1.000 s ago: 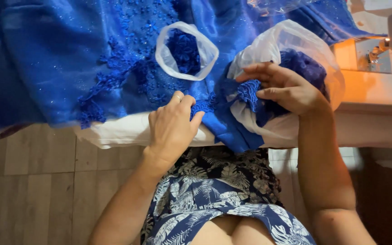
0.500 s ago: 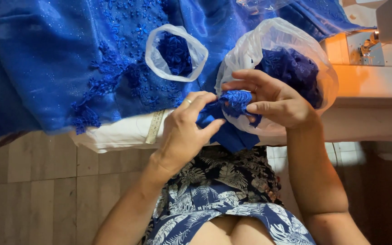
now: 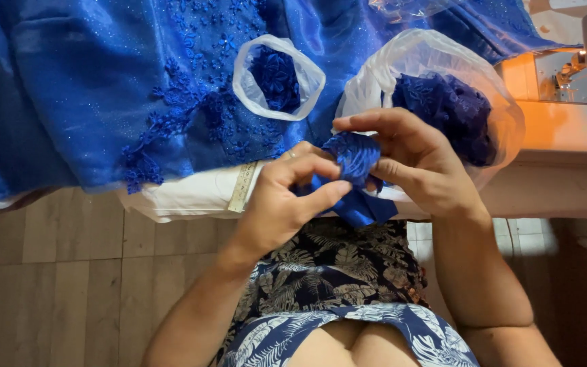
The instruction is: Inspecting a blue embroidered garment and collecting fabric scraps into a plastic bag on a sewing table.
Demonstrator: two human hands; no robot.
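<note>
A small blue lace flower piece [image 3: 352, 158] sits between both of my hands, just over the table's front edge. My left hand [image 3: 287, 204] pinches it from the left with thumb and fingers. From the right, my right hand [image 3: 409, 163] grips the same piece, fingers curled over its top. Behind the right hand stands a large clear plastic bag [image 3: 436, 81] full of blue lace pieces. A smaller clear bag [image 3: 278, 76] with blue lace flowers lies on the blue glittery dress fabric [image 3: 103, 88], which is decorated with lace flowers.
White cloth [image 3: 185, 194] and a measuring tape [image 3: 242, 187] hang over the table edge beneath the dress. A sewing machine [image 3: 579, 61] stands at the right on a lit tabletop. Wooden floor lies at the left; my lap in leaf-print cloth is below.
My left hand has lifted off the fabric and joined the right hand on the lace piece, which the right hand drew out of the large bag toward me.
</note>
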